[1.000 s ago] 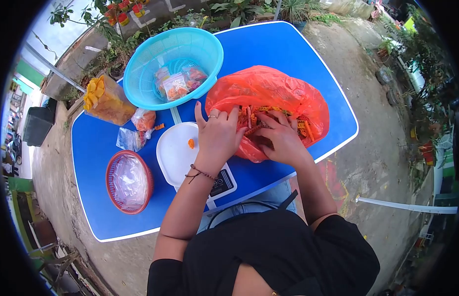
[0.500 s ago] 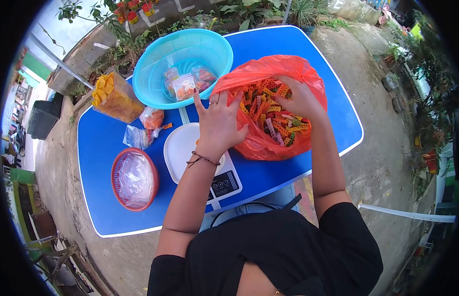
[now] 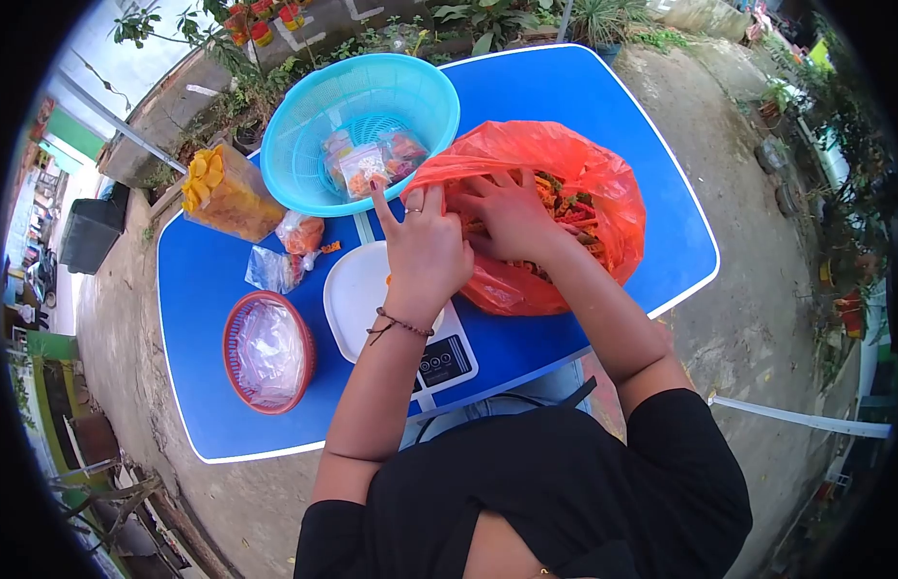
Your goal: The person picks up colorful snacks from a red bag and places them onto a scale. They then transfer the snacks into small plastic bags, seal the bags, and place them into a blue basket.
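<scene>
A red plastic bag (image 3: 594, 164) stands open on the blue table, with colourful crinkled snack pieces (image 3: 574, 214) inside. My left hand (image 3: 425, 241) grips the bag's left rim, index finger stretched out and the other fingers bent over the plastic. Inside the opening, my right hand (image 3: 511, 217) lies on the pieces with its fingers spread; the fingertips are partly hidden. Under my left wrist is a white kitchen scale (image 3: 357, 299) with a dark button panel (image 3: 444, 361).
A turquoise basket (image 3: 285, 125) holding small filled packets (image 3: 367, 169) is at the back. To the left are a container of yellow chips (image 3: 232, 198), small bags (image 3: 299, 234) and a red basket (image 3: 234, 372) with clear plastic bags (image 3: 267, 347).
My right hand has moved left and deeper into the bag, off the right-hand pieces. The fingers of my left hand have bent round the rim, and the bag's top has sagged.
</scene>
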